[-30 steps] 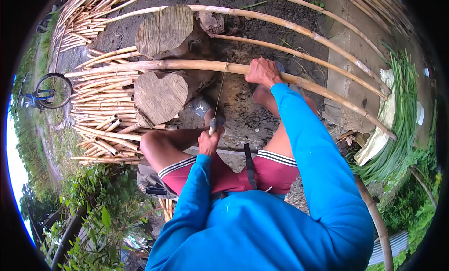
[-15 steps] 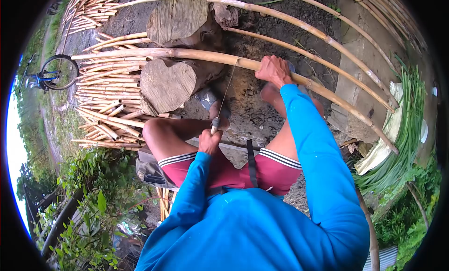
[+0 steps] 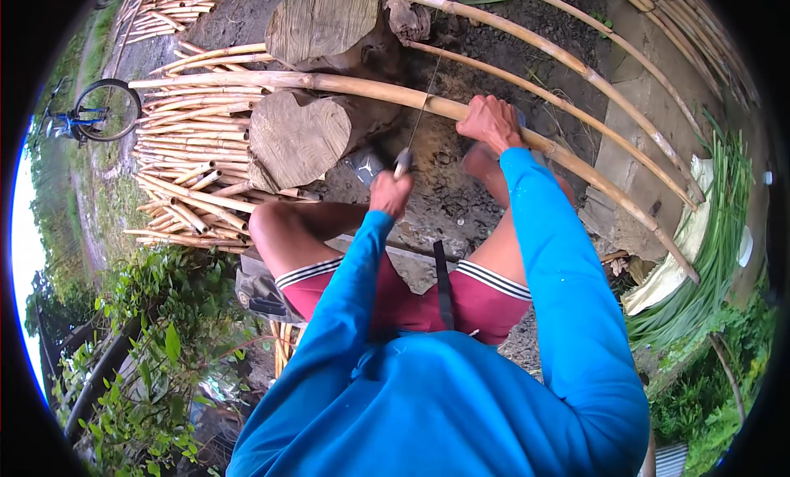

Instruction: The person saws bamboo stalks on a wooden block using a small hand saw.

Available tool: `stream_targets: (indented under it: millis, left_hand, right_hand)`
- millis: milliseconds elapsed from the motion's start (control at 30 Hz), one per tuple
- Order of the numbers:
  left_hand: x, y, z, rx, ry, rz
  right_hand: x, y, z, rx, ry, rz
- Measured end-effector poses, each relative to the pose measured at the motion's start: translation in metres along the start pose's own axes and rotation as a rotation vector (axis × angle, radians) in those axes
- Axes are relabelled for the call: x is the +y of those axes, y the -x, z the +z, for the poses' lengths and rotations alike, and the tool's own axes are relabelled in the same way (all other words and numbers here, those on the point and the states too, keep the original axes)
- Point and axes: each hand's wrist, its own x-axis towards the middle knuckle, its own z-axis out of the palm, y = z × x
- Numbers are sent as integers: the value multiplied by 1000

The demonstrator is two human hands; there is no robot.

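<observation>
The left hand wraps its fingers round the saw, whose teeth are too small to make out. The right hand, fingertips hidden, clasps the pole lying across the log's far edge.

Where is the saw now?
The saw is upper middle in the head view, in the left hand, crossing the pole just left of the right hand.
</observation>
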Motion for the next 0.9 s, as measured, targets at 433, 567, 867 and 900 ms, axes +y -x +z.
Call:
stream_targets:
  millis: [433, 567, 867, 900]
  left_hand:
    - [35, -16, 1, -19, -196, 177]
    - [-27, 0, 1, 7, -308, 340]
    - [6, -21, 6, -59, -334, 335]
    - [-5, -16, 5, -75, -472, 443]
  right_hand:
    - [-2, 3, -3, -6, -23, 18]
    - [4, 0, 1, -3, -35, -6]
    - [0, 1, 1, -44, -36, -4]
    - [-2, 5, 4, -57, -33, -12]
